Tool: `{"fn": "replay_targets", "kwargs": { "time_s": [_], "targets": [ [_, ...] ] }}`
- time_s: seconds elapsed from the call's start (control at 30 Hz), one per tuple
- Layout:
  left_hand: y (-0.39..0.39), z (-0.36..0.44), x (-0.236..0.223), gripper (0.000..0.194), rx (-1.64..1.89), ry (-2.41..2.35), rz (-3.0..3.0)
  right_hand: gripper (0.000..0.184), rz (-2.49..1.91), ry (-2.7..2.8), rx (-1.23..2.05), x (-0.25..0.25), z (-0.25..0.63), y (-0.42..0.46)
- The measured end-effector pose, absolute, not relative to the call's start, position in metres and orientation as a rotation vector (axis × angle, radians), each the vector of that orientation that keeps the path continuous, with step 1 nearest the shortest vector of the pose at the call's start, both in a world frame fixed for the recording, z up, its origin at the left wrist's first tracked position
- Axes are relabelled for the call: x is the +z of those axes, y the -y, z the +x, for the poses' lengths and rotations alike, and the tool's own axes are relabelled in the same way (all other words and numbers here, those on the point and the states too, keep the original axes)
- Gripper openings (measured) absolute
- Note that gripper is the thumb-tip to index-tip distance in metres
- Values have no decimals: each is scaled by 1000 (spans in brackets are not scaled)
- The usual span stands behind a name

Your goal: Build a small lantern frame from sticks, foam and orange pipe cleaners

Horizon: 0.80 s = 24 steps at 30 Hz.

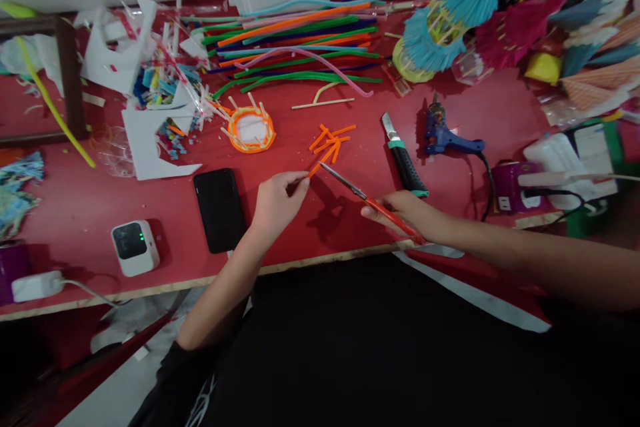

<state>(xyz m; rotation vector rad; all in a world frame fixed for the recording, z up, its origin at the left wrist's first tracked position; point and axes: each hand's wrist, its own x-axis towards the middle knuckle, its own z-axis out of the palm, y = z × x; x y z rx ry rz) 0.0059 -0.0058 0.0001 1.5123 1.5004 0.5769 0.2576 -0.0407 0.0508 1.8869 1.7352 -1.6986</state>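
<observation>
My left hand (281,205) pinches a short orange pipe cleaner (315,169) between thumb and fingers. From the right, my right hand (407,213) grips a pair of scissors (367,199) with red handles. The scissors' tip lies close to the pipe cleaner; whether the blades touch it I cannot tell. Just beyond, several cut orange pieces (331,139) lie in a loose pile on the red table. A small round basket frame (251,128), with an orange rim, pale upright sticks and a white base, stands to the left of the pile.
A utility knife (404,159) with its blade out and a blue glue gun (447,133) lie to the right. A phone (220,210) and a white device (135,248) sit left. Long colored pipe cleaners (300,47), scraps (170,80) and paper umbrellas (435,40) line the back. A power strip (515,187) is at right.
</observation>
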Motion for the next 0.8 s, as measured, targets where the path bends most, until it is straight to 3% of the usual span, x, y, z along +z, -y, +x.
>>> {"fn": "replay_targets", "kwargs": {
  "time_s": [0.27,0.47,0.8],
  "targets": [
    [13,7,-9,23,576,-1391,1494,77,1957,-1751,-1514,47,277,41],
    [13,11,0,22,585,-1436,1586,76,2015,-1580,-1558,48,278,38],
    [3,0,14,28,681,-1656,2075,73,1989,-1300,-2241,55,255,48]
  ]
}}
